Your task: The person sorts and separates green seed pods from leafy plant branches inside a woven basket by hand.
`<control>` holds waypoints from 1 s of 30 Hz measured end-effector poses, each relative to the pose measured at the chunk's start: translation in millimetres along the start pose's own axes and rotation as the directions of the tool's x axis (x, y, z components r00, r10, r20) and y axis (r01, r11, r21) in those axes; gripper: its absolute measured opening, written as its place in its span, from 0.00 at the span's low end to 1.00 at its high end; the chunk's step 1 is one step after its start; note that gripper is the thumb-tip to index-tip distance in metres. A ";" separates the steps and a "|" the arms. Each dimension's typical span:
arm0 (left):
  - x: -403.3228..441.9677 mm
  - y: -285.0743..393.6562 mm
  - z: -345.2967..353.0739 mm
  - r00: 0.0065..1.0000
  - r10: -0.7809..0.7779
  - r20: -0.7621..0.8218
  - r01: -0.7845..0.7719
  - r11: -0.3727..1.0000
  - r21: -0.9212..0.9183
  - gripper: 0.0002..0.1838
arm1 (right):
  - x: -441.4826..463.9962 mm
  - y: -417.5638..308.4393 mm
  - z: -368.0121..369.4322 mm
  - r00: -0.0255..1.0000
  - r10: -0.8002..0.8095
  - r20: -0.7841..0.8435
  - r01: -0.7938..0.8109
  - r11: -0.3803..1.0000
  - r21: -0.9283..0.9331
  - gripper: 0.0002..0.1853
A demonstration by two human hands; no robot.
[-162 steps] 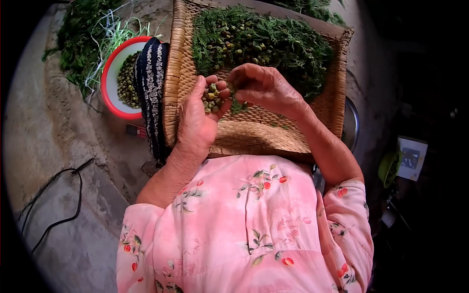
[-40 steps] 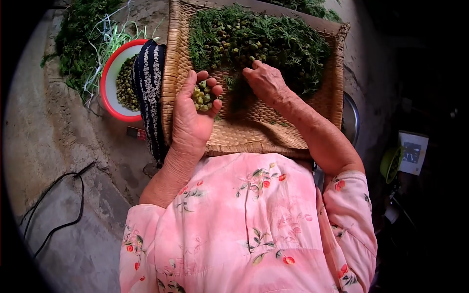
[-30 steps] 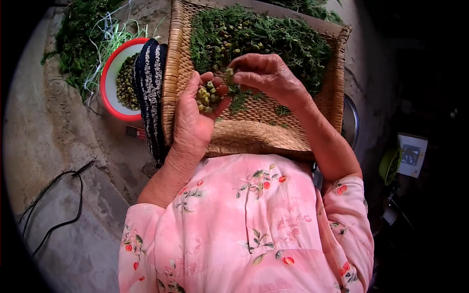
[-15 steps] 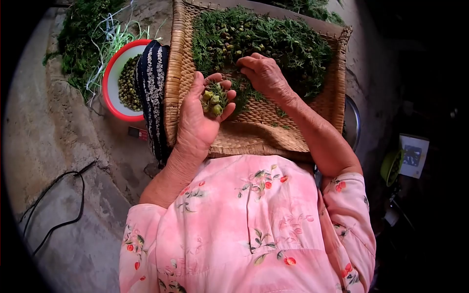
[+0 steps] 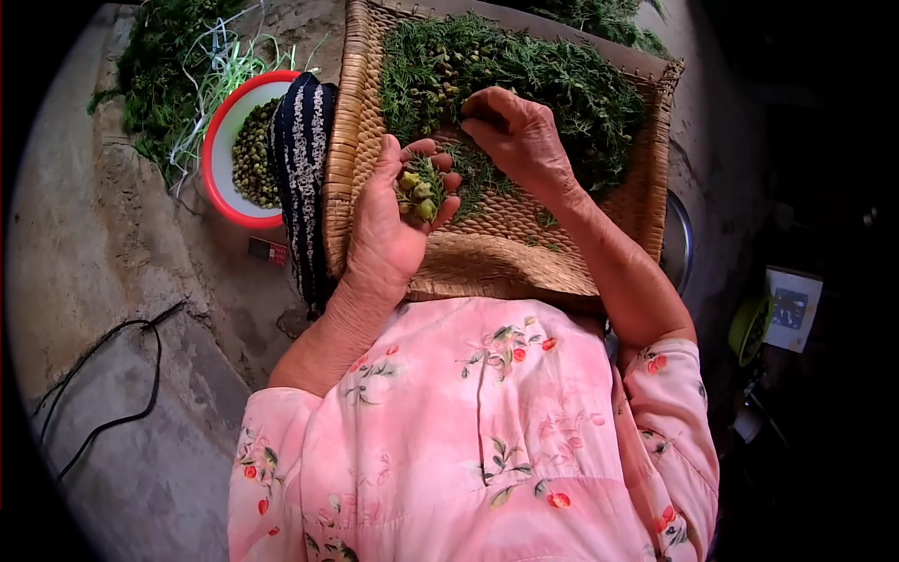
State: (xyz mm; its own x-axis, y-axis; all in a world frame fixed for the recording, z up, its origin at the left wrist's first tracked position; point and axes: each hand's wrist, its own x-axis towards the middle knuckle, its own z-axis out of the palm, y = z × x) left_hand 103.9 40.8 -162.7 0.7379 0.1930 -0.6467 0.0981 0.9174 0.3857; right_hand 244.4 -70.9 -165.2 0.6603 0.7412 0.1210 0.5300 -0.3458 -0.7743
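Note:
Palm up over the left side of the woven basket [image 5: 346, 140], my left hand [image 5: 389, 220] cups several green cones [image 5: 420, 192] with a green sprig among them. My right hand [image 5: 520, 140] is above the basket, to the right of my left hand, its thumb and fingers pinched together. Whatever is between those fingertips is too small to make out. Green sprigs mixed with cones [image 5: 581, 89] fill the upper part of the basket, and loose bits lie on the weave below my right hand.
Left of the basket, a red-rimmed white bowl [image 5: 212, 155] holds many cones, partly covered by dark patterned cloth [image 5: 302, 178]. Greenery [image 5: 173, 80] and pale strings [image 5: 220, 70] lie at upper left. A black cable [image 5: 154, 375] runs along the floor. A green container [image 5: 747, 330] stands right.
Compared with earlier frames, a green sprig now shows among the cones in my left hand. My right hand has moved back and forth between my left hand and the pile. The view has shifted slightly.

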 end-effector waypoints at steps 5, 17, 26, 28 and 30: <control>-4.2 1.7 9.1 1.000 -0.002 -0.007 0.003 1.000 0.013 0.27 | -7.5 -45.9 -11.2 0.949 0.007 0.317 -0.199 0.790 0.579 0.09; -3.0 -1.3 9.5 0.997 -0.078 0.001 0.078 0.992 0.103 0.23 | -16.5 -15.3 11.5 0.925 0.084 0.371 -0.303 0.752 0.586 0.12; -2.7 0.8 6.3 0.998 -0.058 0.005 0.057 0.997 0.059 0.16 | -10.5 2.8 -22.6 0.925 0.237 0.296 -0.374 0.439 0.817 0.08; -2.3 1.8 6.0 0.997 -0.082 -0.006 0.082 0.996 -0.018 0.15 | -11.7 7.0 -28.2 0.923 0.247 0.294 -0.377 0.432 0.819 0.09; -1.1 1.7 3.3 0.996 -0.079 0.034 0.081 0.996 -0.045 0.15 | -12.5 7.5 -34.5 0.919 0.263 0.292 -0.383 0.430 0.818 0.11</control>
State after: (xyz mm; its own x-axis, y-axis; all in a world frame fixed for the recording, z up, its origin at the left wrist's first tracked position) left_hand 105.5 41.0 -159.2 0.7502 0.1076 -0.6524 0.1274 0.9447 0.3023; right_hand 258.5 -102.7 -151.1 0.5914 0.7584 -0.2741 -0.4602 0.0382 -0.8870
